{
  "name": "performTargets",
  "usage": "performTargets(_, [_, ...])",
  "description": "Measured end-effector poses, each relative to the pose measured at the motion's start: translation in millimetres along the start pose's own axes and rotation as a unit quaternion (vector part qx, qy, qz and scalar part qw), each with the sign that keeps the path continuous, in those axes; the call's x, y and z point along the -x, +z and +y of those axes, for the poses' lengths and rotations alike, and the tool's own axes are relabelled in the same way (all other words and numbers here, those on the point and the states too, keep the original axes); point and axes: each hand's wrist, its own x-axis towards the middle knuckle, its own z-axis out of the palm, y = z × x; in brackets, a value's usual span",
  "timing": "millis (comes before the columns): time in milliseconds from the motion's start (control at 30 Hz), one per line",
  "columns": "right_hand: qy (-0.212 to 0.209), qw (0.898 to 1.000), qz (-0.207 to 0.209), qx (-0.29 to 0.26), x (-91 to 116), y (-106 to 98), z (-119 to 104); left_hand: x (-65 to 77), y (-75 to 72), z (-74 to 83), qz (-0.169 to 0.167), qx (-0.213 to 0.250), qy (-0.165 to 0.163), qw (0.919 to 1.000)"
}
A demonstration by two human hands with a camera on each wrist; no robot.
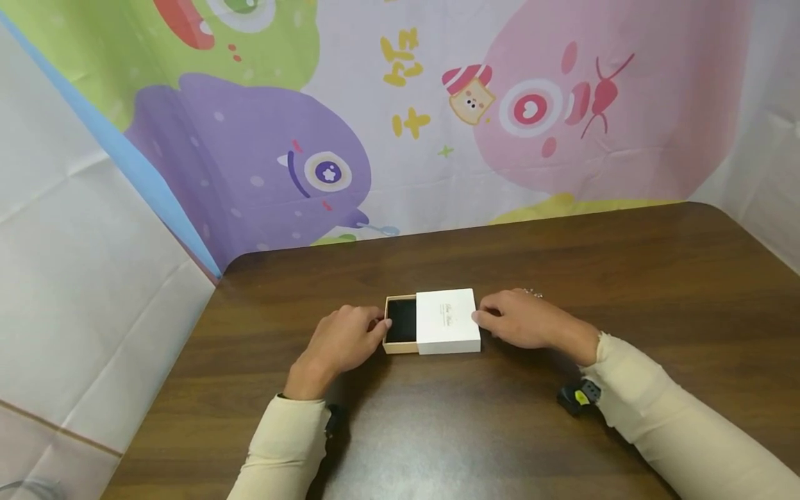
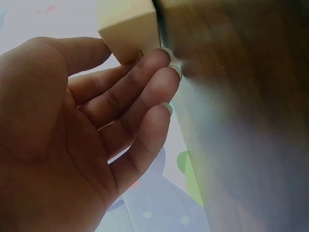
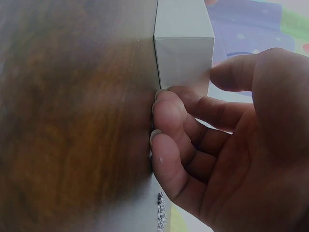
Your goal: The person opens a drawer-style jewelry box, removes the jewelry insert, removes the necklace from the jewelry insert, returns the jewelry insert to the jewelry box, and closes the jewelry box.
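A white slide-out gift box lies on the table. Its printed white sleeve point(image 1: 445, 316) covers the right part, and a tan drawer point(image 1: 401, 348) with a black lining point(image 1: 402, 319) sticks out to the left. At the drawer's left end my left hand point(image 1: 345, 340) pinches the end wall, thumb over the rim. The left wrist view shows its other fingers loosely bent beside the drawer point(image 2: 130, 38). My right hand point(image 1: 521, 319) holds the sleeve's right end, thumb at the upper edge and index finger against the end face point(image 3: 183, 63). The drawer's far end is hidden inside the sleeve.
A silvery beaded chain point(image 1: 532, 293) lies just behind my right hand, partly hidden by it. The brown wooden table point(image 1: 425, 430) reaches back to a cartoon-printed cloth point(image 1: 412, 173). White panels stand at both sides.
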Motion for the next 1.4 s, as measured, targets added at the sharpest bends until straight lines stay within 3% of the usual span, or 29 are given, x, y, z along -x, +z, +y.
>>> performTargets(600, [-0.001, 1.0, -0.001, 0.005, -0.7, -0.4, 0.2, -0.3, 1.5, -1.0, 0.011, -0.008, 0.017, 0.9998])
performTargets(1400, [0.011, 1.0, 0.0, 0.005, 0.0, 0.1, -0.4, -0.3, 3.2, 1.9, 0.001, -0.021, 0.033, 0.9992])
